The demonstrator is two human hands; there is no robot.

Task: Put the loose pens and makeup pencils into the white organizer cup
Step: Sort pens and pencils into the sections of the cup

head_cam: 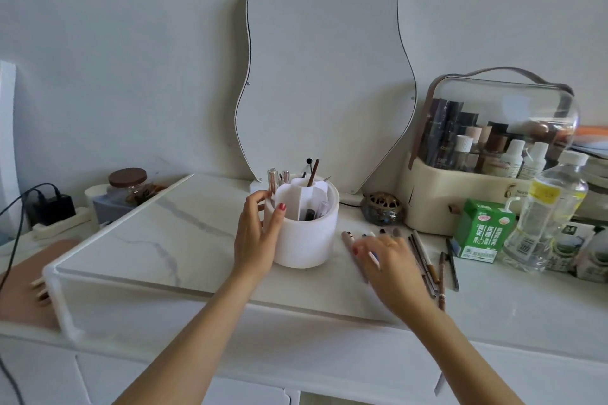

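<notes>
The white organizer cup (pixel 307 233) stands upright on the marble tabletop, with divided compartments holding several pens and brushes. My left hand (pixel 258 233) wraps its left side, thumb on the rim. My right hand (pixel 386 260) lies flat on a row of loose makeup pencils (pixel 349 242) just right of the cup, fingers spread; it covers most of them and grips none that I can see. More thin brown and black pencils (pixel 429 268) lie on the table to the right of that hand.
A wavy mirror (pixel 324 76) leans on the wall behind the cup. At right stand a brass incense holder (pixel 383 209), a clear-lidded cosmetics case (pixel 493 148), a green carton (pixel 482 230) and a water bottle (pixel 546 217). A jar (pixel 130 187) and charger (pixel 52 207) sit at left.
</notes>
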